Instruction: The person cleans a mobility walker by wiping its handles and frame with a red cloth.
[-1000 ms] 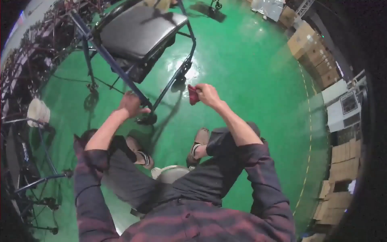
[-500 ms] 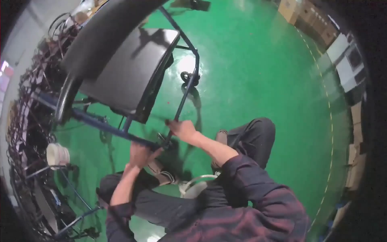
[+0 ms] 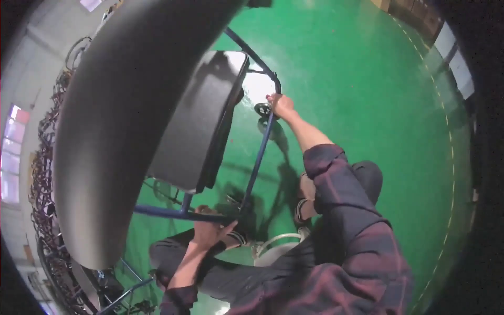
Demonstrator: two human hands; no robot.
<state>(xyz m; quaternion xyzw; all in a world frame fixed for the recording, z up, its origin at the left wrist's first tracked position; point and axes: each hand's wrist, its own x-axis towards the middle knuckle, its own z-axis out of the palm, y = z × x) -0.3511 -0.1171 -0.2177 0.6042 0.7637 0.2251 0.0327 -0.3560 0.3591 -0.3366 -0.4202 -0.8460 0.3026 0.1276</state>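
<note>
Both hands are shut tight on the blue chair frame [image 3: 260, 152]. My left hand [image 3: 209, 231] holds the low cross bar [image 3: 163, 211], close to me. My right hand [image 3: 280, 104] holds the long side bar [image 3: 250, 184] far off. That bar runs straight away from me.

The chair frame [image 3: 257, 163] is blue tubing. The seat pad [image 3: 194, 121] and backrest [image 3: 115, 131] are black with a dull grey sheen. The floor [image 3: 357, 68] is glossy green, marked with a dashed yellow line [image 3: 452, 157]. The shirt [image 3: 346, 210] is dark red-and-navy plaid. The trousers [image 3: 368, 176] are dark grey.
</note>
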